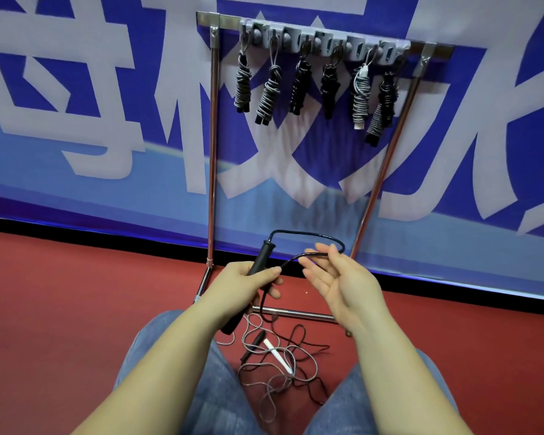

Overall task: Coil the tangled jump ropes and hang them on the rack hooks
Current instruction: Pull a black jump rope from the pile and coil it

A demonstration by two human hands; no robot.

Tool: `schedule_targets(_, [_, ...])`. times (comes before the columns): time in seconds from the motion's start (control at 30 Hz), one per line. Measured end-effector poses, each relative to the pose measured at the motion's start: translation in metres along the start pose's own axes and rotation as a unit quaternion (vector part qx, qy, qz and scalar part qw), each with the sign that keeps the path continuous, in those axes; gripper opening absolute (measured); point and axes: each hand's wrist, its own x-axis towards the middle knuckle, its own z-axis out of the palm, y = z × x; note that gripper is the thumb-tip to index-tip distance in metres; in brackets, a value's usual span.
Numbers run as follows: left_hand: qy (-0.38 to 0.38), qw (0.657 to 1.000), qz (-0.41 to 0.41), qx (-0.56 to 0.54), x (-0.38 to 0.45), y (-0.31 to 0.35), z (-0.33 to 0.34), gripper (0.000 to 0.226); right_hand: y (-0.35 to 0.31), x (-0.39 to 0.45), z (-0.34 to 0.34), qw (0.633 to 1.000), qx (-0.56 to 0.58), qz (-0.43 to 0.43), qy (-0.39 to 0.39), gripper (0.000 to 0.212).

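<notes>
We see open floor (60, 309) left, tangled ropes (277, 368) between our knees, rack hooks (324, 42) crowded with coiled bundles (314, 86).

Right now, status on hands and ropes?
Left hand grips black rope handles. Right hand open, cord looped over fingers. Coiled ropes hung on rack. Tangled ropes on floor.

1. Light was even and fairly bright, with soft shadows on the floor (76, 309) below the grip.
2. Wide-angle distortion bent the banner (107, 105) edges; the chrome rack (212, 152) showed glare.
</notes>
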Motion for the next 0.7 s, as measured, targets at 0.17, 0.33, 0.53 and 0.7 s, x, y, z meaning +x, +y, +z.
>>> schedule_targets(0.17, [0.071, 0.995, 0.014, -0.065, 0.001, 0.003, 0.002, 0.021, 0.013, -0.003, 0.0, 0.96, -0.273, 0.028, -0.059, 0.023])
schedule_targets(0.33, [0.1, 0.978, -0.024, -0.18, -0.001, 0.014, 0.004, 0.022, 0.037, -0.006, -0.002, 0.747, -0.652, -0.014, -0.126, 0.044])
schedule_targets(0.53, [0.063, 0.949, -0.072, -0.3, -0.001, 0.023, 0.004, 0.023, 0.042, -0.007, 0.001, 0.73, -0.67, -0.087, -0.105, 0.009])
schedule_targets(0.7, [0.064, 0.955, -0.025, -0.288, 0.002, 0.02, 0.002, 0.019, 0.038, -0.004, 0.003, 0.887, -0.456, -0.064, -0.034, 0.02])
